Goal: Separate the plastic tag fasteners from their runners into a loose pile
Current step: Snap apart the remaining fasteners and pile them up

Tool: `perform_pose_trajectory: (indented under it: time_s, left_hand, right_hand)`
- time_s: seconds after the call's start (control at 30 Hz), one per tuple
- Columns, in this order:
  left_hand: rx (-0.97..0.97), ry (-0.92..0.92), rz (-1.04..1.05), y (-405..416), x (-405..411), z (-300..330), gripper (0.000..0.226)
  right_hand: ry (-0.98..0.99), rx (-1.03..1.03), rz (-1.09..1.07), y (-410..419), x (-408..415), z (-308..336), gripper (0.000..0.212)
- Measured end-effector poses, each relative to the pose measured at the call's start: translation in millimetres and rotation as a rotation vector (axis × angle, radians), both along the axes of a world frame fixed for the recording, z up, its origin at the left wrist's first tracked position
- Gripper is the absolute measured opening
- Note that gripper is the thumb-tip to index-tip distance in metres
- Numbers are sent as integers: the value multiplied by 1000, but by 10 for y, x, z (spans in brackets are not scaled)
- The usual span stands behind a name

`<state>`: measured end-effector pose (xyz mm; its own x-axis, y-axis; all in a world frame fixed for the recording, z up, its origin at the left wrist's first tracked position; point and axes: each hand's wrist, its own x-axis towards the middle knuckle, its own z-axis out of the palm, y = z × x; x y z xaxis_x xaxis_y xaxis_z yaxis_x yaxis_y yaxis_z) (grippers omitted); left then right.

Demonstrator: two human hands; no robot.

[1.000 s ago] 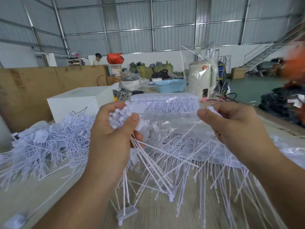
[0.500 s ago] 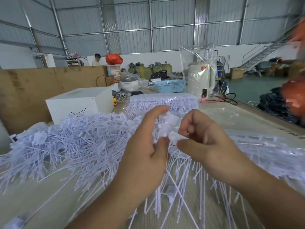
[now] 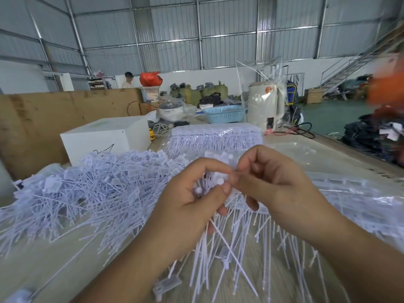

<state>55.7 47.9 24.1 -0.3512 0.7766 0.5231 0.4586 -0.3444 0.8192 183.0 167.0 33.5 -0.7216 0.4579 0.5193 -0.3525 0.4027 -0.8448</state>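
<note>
My left hand [image 3: 192,202] grips a bundle of white plastic tag fasteners [image 3: 220,243] by their heads, the long stems hanging down toward the table. My right hand [image 3: 269,182] pinches the top of the same bundle, its fingertips touching my left thumb. A big loose pile of separated fasteners [image 3: 87,193] lies on the table to the left. More fasteners on their runners [image 3: 358,197] spread out in clear plastic to the right. A packed block of fasteners [image 3: 216,136] sits behind my hands.
A white box [image 3: 105,138] stands at the back left before a cardboard sheet [image 3: 43,119]. Behind are a blue basket [image 3: 225,113], a bagged white kettle [image 3: 264,106] and cables. A loose fastener head [image 3: 167,285] lies near the table's front. A person stands far back.
My left hand has moved right with its bundle and my right hand has come in to meet it; both now pinch the bundle's heads together.
</note>
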Motion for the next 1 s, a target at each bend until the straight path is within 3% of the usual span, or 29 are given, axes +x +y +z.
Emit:
perform_pose_trajectory:
  time_s: [0.13, 0.23, 0.33, 0.5, 0.67, 0.8, 0.93, 1.0]
  left_hand:
    - [28, -87, 82, -23, -28, 22, 12]
    - [-36, -86, 86, -25, 3, 9, 11]
    - [-66, -75, 135, 13, 18, 6, 10]
    - [8, -149, 221, 103, 64, 10, 19]
    - [47, -450, 355, 73, -154, 49, 30]
    - [-12, -342, 371, 24, -227, 23, 22]
    - [-16, -198, 222, 73, -57, -15, 11]
    - [-23, -174, 140, 75, -3, -10, 8]
  right_hand:
    - [-254, 166, 85, 38, 80, 48, 32]
    - [-333, 267, 110, -11, 83, 32, 35]
    - [-300, 359, -45, -53, 39, -8, 54]
    - [-199, 464, -318, -192, -92, -69, 48]
    - [-24, 378, -552, -152, -90, -26, 46]
    - [-23, 305, -258, -91, -29, -58, 41]
    - [-81, 198, -35, -130, -70, -134, 8]
    - [-57, 149, 1, -135, -75, -145, 7]
